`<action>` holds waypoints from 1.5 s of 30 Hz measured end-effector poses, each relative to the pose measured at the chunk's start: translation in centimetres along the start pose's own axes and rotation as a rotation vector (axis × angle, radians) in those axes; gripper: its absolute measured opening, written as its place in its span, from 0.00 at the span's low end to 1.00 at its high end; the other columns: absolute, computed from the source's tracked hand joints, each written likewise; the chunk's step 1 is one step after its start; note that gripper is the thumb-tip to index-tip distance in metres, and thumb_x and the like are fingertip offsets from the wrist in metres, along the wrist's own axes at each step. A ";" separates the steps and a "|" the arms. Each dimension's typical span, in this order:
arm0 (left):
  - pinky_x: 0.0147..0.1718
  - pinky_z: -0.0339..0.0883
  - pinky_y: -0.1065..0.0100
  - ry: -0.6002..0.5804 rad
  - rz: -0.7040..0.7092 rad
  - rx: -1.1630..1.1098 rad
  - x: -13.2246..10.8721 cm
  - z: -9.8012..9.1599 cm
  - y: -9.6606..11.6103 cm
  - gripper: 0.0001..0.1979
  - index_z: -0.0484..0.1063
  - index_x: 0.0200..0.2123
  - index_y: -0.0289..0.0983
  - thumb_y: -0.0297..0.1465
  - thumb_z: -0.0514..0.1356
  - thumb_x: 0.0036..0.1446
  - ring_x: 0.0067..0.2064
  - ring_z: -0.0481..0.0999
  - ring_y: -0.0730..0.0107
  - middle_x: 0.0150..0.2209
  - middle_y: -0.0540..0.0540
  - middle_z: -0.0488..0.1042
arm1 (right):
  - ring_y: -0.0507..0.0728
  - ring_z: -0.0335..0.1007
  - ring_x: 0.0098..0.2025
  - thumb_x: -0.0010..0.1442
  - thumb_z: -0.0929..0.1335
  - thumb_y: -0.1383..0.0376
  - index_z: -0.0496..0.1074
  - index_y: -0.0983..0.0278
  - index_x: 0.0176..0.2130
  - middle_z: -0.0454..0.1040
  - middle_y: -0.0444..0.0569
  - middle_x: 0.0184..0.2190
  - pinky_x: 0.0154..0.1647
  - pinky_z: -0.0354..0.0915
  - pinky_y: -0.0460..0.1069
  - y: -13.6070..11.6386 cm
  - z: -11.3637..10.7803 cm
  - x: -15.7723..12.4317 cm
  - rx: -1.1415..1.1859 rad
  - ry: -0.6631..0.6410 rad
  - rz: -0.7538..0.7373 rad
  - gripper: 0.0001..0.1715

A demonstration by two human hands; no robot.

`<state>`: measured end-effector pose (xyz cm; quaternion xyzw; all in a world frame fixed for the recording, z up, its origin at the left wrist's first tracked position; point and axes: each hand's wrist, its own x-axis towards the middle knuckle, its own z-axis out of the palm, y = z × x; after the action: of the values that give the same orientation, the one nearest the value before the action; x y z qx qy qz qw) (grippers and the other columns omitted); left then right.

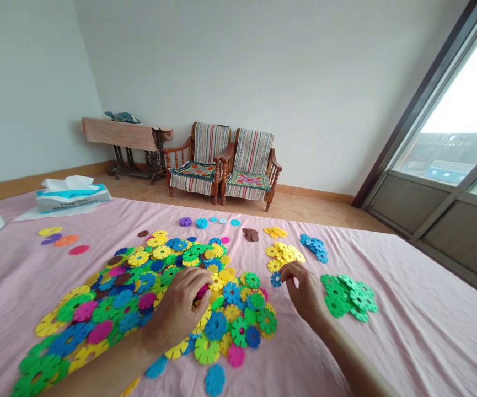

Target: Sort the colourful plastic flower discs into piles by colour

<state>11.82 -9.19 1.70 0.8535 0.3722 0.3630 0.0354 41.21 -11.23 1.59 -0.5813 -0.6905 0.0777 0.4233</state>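
Note:
A large mixed pile of plastic snowflake discs [122, 299] in green, yellow, blue and pink covers the left and middle of the cloth. My left hand [180, 300] rests over its right part, fingers curled, with a pink snowflake disc [202, 290] between thumb and fingers. To the right, my right hand [304, 289] pinches a blue snowflake disc [276, 279] at its fingertips. Just beyond it lies a heap of yellow discs [285, 253]. A heap of green discs [349, 296] sits right of that hand, and blue discs [315, 247] lie farther back.
Small brown discs [250, 235], small yellow-orange discs [275, 232] and a purple stack [186, 221] line the far side of the pink cloth [412, 309]. A tissue pack [73, 196] stands at the back left. Beyond are two wooden chairs [248, 165] and a covered sewing table [118, 134].

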 end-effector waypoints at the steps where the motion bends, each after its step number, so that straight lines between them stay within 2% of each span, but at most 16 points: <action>1: 0.48 0.66 0.61 0.003 0.001 0.001 0.0 0.0 0.0 0.08 0.69 0.40 0.39 0.25 0.53 0.58 0.48 0.71 0.61 0.41 0.45 0.74 | 0.54 0.70 0.33 0.50 0.59 0.75 0.67 0.62 0.24 0.73 0.47 0.29 0.37 0.63 0.47 0.2 -0.1 0.1 0.002 0.006 0.015 0.12; 5: 0.47 0.67 0.62 0.014 0.006 0.009 -0.1 0.0 0.0 0.08 0.70 0.39 0.39 0.25 0.53 0.58 0.47 0.72 0.62 0.41 0.45 0.75 | 0.54 0.70 0.32 0.50 0.60 0.73 0.69 0.62 0.25 0.74 0.47 0.28 0.37 0.64 0.47 0.4 -0.4 0.2 0.024 -0.009 0.054 0.12; 8: 0.47 0.67 0.62 0.026 0.012 0.010 -0.1 0.1 -0.3 0.08 0.70 0.38 0.39 0.26 0.53 0.58 0.47 0.72 0.62 0.41 0.45 0.74 | 0.54 0.69 0.31 0.50 0.63 0.70 0.71 0.63 0.26 0.74 0.47 0.27 0.35 0.64 0.48 0.4 -0.1 0.1 -0.006 -0.044 0.092 0.07; 13: 0.47 0.67 0.62 0.015 0.017 0.009 -0.1 0.3 -0.6 0.07 0.69 0.39 0.39 0.27 0.54 0.58 0.47 0.72 0.62 0.41 0.45 0.74 | 0.53 0.67 0.26 0.46 0.65 0.68 0.72 0.64 0.28 0.73 0.45 0.24 0.28 0.62 0.46 1.2 0.3 0.2 0.046 -0.073 0.261 0.07; 18: 0.47 0.66 0.62 0.013 0.026 0.017 -0.2 0.2 -0.6 0.07 0.69 0.39 0.40 0.27 0.53 0.59 0.47 0.72 0.62 0.41 0.45 0.74 | 0.54 0.70 0.26 0.43 0.66 0.62 0.72 0.65 0.29 0.74 0.47 0.24 0.26 0.62 0.46 3.9 -1.8 1.7 0.184 0.094 0.421 0.11; 21: 0.47 0.66 0.62 0.024 0.027 0.017 -0.2 0.2 -0.6 0.06 0.69 0.39 0.40 0.27 0.54 0.59 0.46 0.72 0.62 0.41 0.45 0.74 | 0.54 0.69 0.25 0.43 0.65 0.61 0.71 0.66 0.29 0.73 0.47 0.23 0.24 0.59 0.46 5.3 -3.6 2.9 0.116 0.205 0.471 0.12; 23: 0.47 0.66 0.62 0.026 0.028 0.016 -0.1 0.3 -0.7 0.06 0.69 0.39 0.39 0.27 0.54 0.59 0.46 0.72 0.62 0.41 0.46 0.74 | 0.55 0.69 0.26 0.44 0.65 0.62 0.71 0.65 0.29 0.73 0.47 0.23 0.25 0.59 0.47 5.6 -4.2 3.4 0.074 0.235 0.472 0.11; 25: 0.47 0.66 0.62 0.028 0.030 0.018 -0.1 0.3 -0.7 0.06 0.69 0.39 0.39 0.27 0.54 0.59 0.46 0.72 0.62 0.41 0.46 0.74 | 0.54 0.69 0.26 0.44 0.66 0.63 0.71 0.65 0.29 0.73 0.46 0.23 0.27 0.60 0.47 5.2 -3.9 3.4 0.070 0.193 0.438 0.10; 27: 0.47 0.66 0.62 0.028 0.031 0.021 -0.2 0.3 -0.8 0.06 0.69 0.39 0.40 0.27 0.54 0.59 0.47 0.72 0.62 0.41 0.46 0.74 | 0.54 0.68 0.26 0.45 0.67 0.63 0.71 0.64 0.29 0.73 0.45 0.23 0.28 0.60 0.47 4.5 -3.1 2.8 0.022 0.069 0.385 0.08; 29: 0.47 0.66 0.62 0.027 0.031 0.024 -0.2 0.3 -0.8 0.06 0.69 0.39 0.40 0.27 0.54 0.59 0.47 0.72 0.63 0.41 0.46 0.74 | 0.54 0.68 0.27 0.46 0.69 0.62 0.71 0.64 0.29 0.73 0.46 0.25 0.29 0.60 0.48 3.7 -2.0 2.0 -0.119 -0.053 0.339 0.08; 31: 0.47 0.67 0.63 0.030 0.029 0.025 -0.2 0.3 -0.7 0.06 0.69 0.39 0.40 0.27 0.54 0.59 0.46 0.72 0.63 0.41 0.46 0.74 | 0.56 0.69 0.31 0.47 0.69 0.61 0.70 0.63 0.30 0.74 0.49 0.30 0.32 0.60 0.48 3.1 -1.3 1.3 -0.288 -0.113 0.316 0.09; 35: 0.47 0.67 0.62 0.030 0.034 0.020 -0.2 0.3 -0.7 0.06 0.69 0.39 0.39 0.27 0.54 0.59 0.46 0.72 0.62 0.41 0.45 0.74 | 0.56 0.69 0.33 0.48 0.70 0.63 0.67 0.63 0.30 0.73 0.49 0.31 0.33 0.59 0.48 2.9 -0.9 0.5 -0.361 -0.108 0.339 0.09; 39: 0.47 0.67 0.61 0.011 0.034 0.017 -0.1 0.3 -0.8 0.06 0.68 0.39 0.40 0.27 0.54 0.59 0.47 0.72 0.62 0.42 0.45 0.74 | 0.53 0.67 0.27 0.44 0.70 0.66 0.67 0.62 0.24 0.72 0.44 0.23 0.28 0.58 0.46 3.8 -1.2 0.8 -0.140 -0.079 0.392 0.06; 42: 0.48 0.66 0.61 0.001 0.031 0.016 -0.2 0.4 -0.9 0.06 0.68 0.40 0.40 0.27 0.54 0.59 0.47 0.71 0.61 0.42 0.45 0.74 | 0.52 0.66 0.22 0.45 0.70 0.62 0.67 0.63 0.21 0.68 0.41 0.17 0.23 0.57 0.45 5.2 -1.8 1.7 0.003 -0.067 0.448 0.09; 45: 0.48 0.66 0.61 0.001 0.033 0.016 -0.2 0.5 -0.9 0.06 0.68 0.40 0.40 0.27 0.54 0.60 0.48 0.71 0.62 0.42 0.45 0.74 | 0.52 0.66 0.20 0.48 0.68 0.57 0.67 0.64 0.23 0.68 0.43 0.16 0.21 0.58 0.45 7.2 -3.1 3.2 -0.016 0.042 0.512 0.12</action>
<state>11.47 -8.55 0.91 0.8596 0.3610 0.3609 0.0225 48.70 -7.43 0.80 -0.7419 -0.5125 0.1648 0.3996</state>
